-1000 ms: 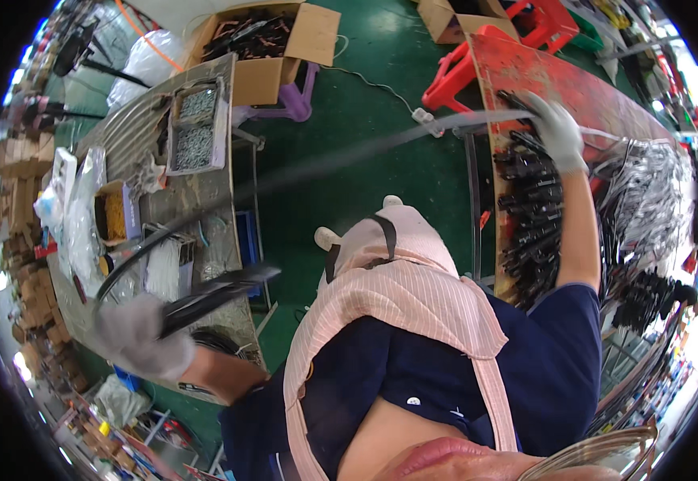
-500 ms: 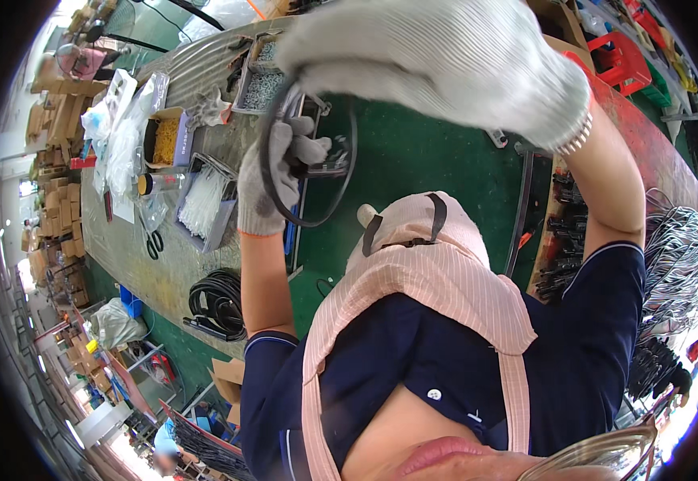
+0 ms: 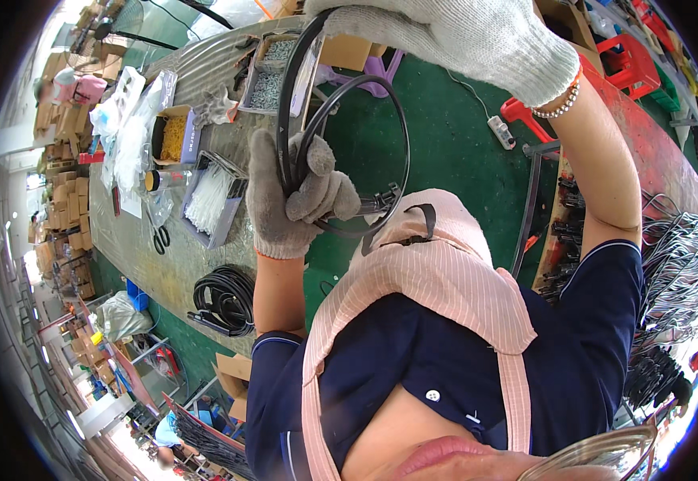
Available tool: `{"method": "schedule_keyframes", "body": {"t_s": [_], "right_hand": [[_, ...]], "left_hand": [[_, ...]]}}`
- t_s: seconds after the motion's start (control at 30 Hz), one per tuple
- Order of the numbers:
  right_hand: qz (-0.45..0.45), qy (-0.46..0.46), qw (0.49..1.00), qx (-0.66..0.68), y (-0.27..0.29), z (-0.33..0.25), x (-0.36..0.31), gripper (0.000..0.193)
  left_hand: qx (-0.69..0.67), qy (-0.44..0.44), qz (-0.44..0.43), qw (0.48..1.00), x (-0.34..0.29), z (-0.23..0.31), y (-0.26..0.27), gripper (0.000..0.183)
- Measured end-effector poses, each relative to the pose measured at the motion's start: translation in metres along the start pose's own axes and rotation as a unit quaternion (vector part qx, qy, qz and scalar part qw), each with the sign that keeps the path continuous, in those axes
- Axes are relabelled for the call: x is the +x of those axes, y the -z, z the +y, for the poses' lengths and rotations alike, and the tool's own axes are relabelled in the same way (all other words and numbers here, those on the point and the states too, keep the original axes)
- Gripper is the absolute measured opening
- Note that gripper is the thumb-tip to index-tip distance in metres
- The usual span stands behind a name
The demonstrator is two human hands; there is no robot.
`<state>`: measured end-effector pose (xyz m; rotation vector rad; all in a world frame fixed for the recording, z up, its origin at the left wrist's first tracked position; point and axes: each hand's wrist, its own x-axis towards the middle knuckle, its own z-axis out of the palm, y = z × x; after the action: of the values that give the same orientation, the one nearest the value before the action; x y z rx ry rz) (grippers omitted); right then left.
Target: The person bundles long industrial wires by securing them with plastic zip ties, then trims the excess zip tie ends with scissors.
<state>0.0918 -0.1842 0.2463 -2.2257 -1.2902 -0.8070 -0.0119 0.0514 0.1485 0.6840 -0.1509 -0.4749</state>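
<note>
A black cable point(image 3: 287, 88) hangs in loops between my two gloved hands. My left hand point(image 3: 301, 192), in a grey knit glove, is closed round the lower part of the loops. Up at the top edge, my right hand point(image 3: 453, 48), in a paler glove, pinches the upper part of the cable; its fingertips are partly cut off by the picture's edge. A black connector end point(image 3: 381, 200) sticks out by the thin loop, to the right of my left hand. On the table to the left lies a coil of black cable point(image 3: 225, 301).
The plastic-covered table point(image 3: 137, 264) holds boxes of screws point(image 3: 267, 90), white cable ties point(image 3: 211, 200) and yellow small parts point(image 3: 173, 138), plus black scissors point(image 3: 161, 239). Bundled grey cables point(image 3: 677, 268) lie at the right, near a red stool point(image 3: 631, 68). A power strip point(image 3: 501, 132) is on the green floor.
My right hand has moved up and slightly away, drawing the cable loops taller. My left hand has shifted right and now grips several strands, and the connector end has come into view.
</note>
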Motion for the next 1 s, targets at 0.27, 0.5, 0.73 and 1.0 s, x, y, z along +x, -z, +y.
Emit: {"method": "schedule_keyframes", "body": {"t_s": [0.27, 0.5, 0.73, 1.0], "right_hand": [[-0.033, -0.004, 0.999, 0.028, 0.008, -0.001, -0.007, 0.023], [-0.021, 0.0, 1.0, 0.019, 0.007, -0.002, -0.013, 0.023], [-0.039, -0.001, 0.999, 0.035, 0.005, -0.004, -0.018, 0.023], [0.151, 0.147, 0.963, 0.166, -0.051, 0.079, -0.079, 0.027]], "left_hand": [[0.058, -0.035, 0.031, 0.997, -0.011, -0.005, 0.0, 0.062], [0.029, -0.036, 0.035, 0.998, -0.014, -0.008, -0.003, 0.06], [0.082, -0.051, 0.01, 0.995, -0.023, -0.008, -0.002, 0.052], [0.135, -0.167, -0.055, 0.975, -0.054, 0.016, 0.0, 0.045]]}}
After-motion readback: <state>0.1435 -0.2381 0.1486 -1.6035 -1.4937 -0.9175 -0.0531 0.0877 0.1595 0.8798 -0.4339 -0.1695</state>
